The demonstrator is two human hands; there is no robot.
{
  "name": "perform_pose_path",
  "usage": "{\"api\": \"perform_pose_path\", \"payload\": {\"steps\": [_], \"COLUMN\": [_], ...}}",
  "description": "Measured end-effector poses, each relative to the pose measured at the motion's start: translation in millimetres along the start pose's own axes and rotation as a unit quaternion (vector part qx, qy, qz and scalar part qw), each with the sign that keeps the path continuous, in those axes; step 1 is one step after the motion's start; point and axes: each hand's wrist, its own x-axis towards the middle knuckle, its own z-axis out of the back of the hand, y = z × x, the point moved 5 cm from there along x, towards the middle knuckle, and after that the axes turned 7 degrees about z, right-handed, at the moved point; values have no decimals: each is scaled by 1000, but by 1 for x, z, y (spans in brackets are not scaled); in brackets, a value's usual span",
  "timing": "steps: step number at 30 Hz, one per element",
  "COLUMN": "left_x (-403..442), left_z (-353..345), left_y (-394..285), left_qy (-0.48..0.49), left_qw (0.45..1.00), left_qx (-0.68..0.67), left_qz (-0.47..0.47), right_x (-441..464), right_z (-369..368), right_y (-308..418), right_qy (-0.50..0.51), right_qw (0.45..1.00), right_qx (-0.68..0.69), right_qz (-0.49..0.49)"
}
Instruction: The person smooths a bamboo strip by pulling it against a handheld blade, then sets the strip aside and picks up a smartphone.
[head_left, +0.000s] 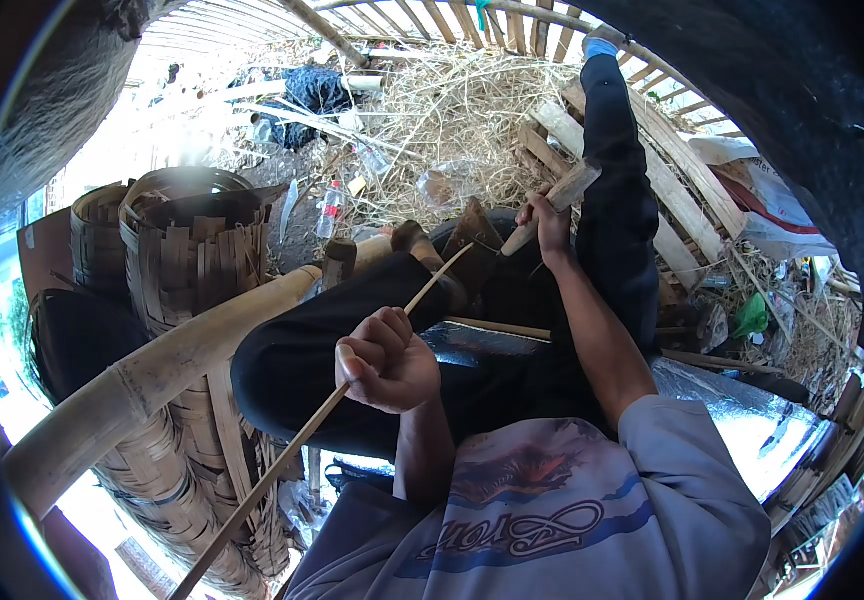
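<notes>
My left hand (389,360) is closed around a long thin bamboo strip (302,435), which slants from the bottom left up towards the middle. In my right hand (549,225) is the thick pale wooden handle of a tool (577,185), its fingers wrapped round it. The lower end of the handle points at the strip's far tip. A brown, rusty-looking pointed piece (472,240) is beside that tip; I cannot tell whether it belongs to the tool. My bent left leg (322,350) lies beneath the strip, while my right leg (617,150) stretches forward.
Several woven bamboo baskets (192,250) stand on the left, with a thick bamboo pole (152,380) slanting in front. Straw (452,100), a plastic bottle (330,208) and other litter cover the ground ahead. Split bamboo planks (682,220) and a white sack (772,200) are on the right.
</notes>
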Motion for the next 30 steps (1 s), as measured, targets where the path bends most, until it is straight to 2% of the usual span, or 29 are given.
{"api": "perform_pose_path", "payload": {"steps": [16, 18, 30], "left_x": [0, 2, 1], "left_z": [2, -1, 3], "left_y": [1, 0, 0], "left_qy": [-1, -1, -10], "left_qw": [1000, 1000, 1000], "left_qx": [-29, 9, 0], "left_qz": [-13, -7, -15], "right_x": [2, 2, 5], "right_z": [4, 5, 14], "right_y": [-1, -1, -11], "right_qy": [-1, -3, -24], "right_qw": [1000, 1000, 999], "right_qx": [-17, -15, -11], "right_qz": [-24, -21, -45]}}
